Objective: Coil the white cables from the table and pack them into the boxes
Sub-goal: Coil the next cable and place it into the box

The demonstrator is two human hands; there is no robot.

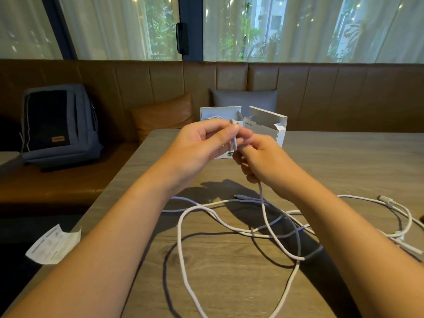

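Note:
A long white cable point(183, 239) lies in loose loops over the wooden table point(229, 283). Its upper end rises to my hands, held above the table's middle. My left hand point(202, 143) pinches a short folded bit of the cable near its plug, between thumb and fingers. My right hand point(259, 159) grips the same cable just below, and the cable hangs down from it. Behind my hands stand two open white boxes: the left box point(218, 112) holds a coiled white cable, the right box point(268, 125) has its flap up. Another white cable point(390, 205) lies at the right.
A paper leaflet point(52, 245) hangs off the table's left edge. A brown bench with an orange cushion point(163, 115) and a grey cushion point(243, 99) runs behind the table. On the bench at the left stands a dark backpack point(57, 127).

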